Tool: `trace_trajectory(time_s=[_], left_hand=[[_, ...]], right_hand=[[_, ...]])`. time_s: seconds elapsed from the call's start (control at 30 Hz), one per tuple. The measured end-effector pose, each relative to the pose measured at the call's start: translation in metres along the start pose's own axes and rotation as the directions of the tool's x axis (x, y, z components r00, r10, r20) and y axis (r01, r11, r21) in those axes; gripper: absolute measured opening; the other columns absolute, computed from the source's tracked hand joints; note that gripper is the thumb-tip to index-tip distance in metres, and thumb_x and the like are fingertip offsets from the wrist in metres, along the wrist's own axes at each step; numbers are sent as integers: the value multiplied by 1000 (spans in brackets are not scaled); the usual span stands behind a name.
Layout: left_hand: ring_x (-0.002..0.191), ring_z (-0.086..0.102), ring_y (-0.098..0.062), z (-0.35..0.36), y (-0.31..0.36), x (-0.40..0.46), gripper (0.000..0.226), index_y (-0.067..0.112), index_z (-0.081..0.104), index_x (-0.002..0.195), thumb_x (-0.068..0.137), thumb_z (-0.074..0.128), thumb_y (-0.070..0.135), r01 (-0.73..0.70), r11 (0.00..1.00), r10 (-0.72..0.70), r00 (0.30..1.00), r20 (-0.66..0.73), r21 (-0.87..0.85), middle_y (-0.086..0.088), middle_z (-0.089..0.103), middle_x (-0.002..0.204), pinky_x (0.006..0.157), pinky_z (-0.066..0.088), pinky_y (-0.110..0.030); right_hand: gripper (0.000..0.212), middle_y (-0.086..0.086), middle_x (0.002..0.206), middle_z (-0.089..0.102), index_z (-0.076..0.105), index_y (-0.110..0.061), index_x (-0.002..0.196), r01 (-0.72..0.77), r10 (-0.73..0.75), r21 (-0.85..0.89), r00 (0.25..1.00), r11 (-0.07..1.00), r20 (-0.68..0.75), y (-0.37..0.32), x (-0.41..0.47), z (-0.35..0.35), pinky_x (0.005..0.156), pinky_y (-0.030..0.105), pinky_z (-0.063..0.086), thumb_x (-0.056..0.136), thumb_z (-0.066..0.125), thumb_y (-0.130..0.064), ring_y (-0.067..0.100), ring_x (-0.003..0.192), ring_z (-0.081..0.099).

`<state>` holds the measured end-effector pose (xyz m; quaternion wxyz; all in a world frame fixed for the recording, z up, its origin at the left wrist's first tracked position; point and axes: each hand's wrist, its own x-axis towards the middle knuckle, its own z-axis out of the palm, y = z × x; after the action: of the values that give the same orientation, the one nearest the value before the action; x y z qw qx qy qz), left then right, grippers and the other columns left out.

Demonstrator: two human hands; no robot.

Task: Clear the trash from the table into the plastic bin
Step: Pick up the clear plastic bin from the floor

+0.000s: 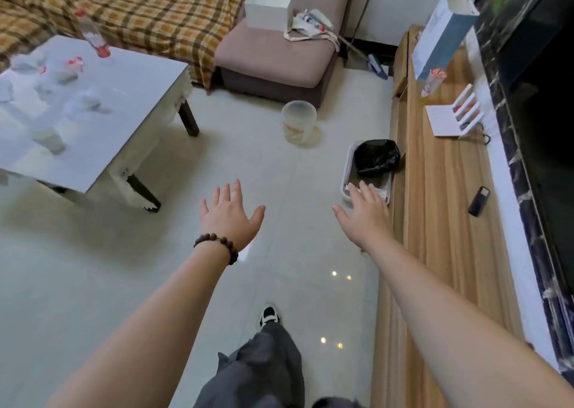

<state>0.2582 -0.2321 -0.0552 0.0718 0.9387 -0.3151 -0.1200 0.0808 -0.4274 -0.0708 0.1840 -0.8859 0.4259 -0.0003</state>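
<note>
A white low table [124,97] stands at the left with several crumpled white scraps [49,140] and a clear plastic bottle [93,35] with a red label on it, all blurred. A translucent plastic bin [298,122] sits on the floor ahead, near the sofa stool. My left hand [230,215], with a bead bracelet at the wrist, and my right hand [363,212] reach forward over the floor, fingers spread, holding nothing. Both hands are well apart from the table and the bin.
A grey bin with a black bag [372,162] stands against the wooden TV cabinet [441,221] on the right, just beyond my right hand. A pink sofa stool [279,50] with a white box and a plaid-covered sofa [139,7] lie behind. My shoe [268,314] shows below.
</note>
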Motion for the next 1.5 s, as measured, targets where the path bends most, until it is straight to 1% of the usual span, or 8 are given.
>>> trace_trajectory(time_s=[0.17,0.37,0.57,0.73,0.87,1.17,1.27,1.5], left_hand=[[150,12,-24,-29,27,124,82,14,9,155,91,31,60,-58,998,58,998,8,6,-7,20,162,118,6,-49],[151,11,-24,-30,63,255,83,14,8,156,91,30,61,-82,997,81,996,43,16,-7,19,163,118,5,-48],[151,11,-24,-22,112,413,82,14,9,156,91,30,61,-67,997,65,996,54,40,-7,18,163,119,6,-49],[151,11,-24,-34,162,545,81,14,9,156,92,30,60,-21,999,17,997,76,48,-7,18,163,119,7,-49],[151,11,-24,-41,189,626,81,15,8,156,92,29,60,5,999,-11,995,101,53,-7,18,163,119,7,-49],[150,11,-25,-24,198,760,83,14,10,155,91,32,60,52,998,-58,981,183,36,-8,19,163,118,8,-49],[151,10,-24,-14,192,809,82,14,9,155,91,32,60,40,998,-47,975,216,37,-8,18,163,118,8,-49],[151,7,-24,31,168,929,81,13,6,155,93,30,58,3,998,-22,932,362,55,-8,15,164,119,6,-49]], right_hand=[[67,8,160,16,23,-17,148,-47,48,33,999,998,-14,-20,109,-22,120,48,12,93,39,-51,23,148,5],[68,8,160,13,20,-17,149,-63,64,45,998,997,-6,-18,237,-30,121,47,9,93,38,-51,23,149,3],[67,9,160,13,20,-17,149,-53,53,36,999,998,0,4,404,-38,120,47,11,94,37,-51,24,148,4],[67,9,161,11,19,-17,149,-48,46,32,997,998,66,16,547,-61,121,46,9,94,36,-50,24,148,4],[66,9,161,11,19,-17,150,-45,41,27,993,999,114,16,633,-74,121,45,7,95,36,-50,23,148,4],[65,10,160,13,20,-17,149,-60,53,30,980,998,191,5,772,-60,121,45,10,95,39,-48,24,148,6],[64,10,160,14,21,-18,149,-85,78,24,973,996,216,-4,815,-43,121,45,10,95,39,-47,24,148,6],[64,10,160,16,21,-18,149,-172,165,-1,941,985,295,-21,912,18,120,44,14,95,41,-45,25,148,8]])
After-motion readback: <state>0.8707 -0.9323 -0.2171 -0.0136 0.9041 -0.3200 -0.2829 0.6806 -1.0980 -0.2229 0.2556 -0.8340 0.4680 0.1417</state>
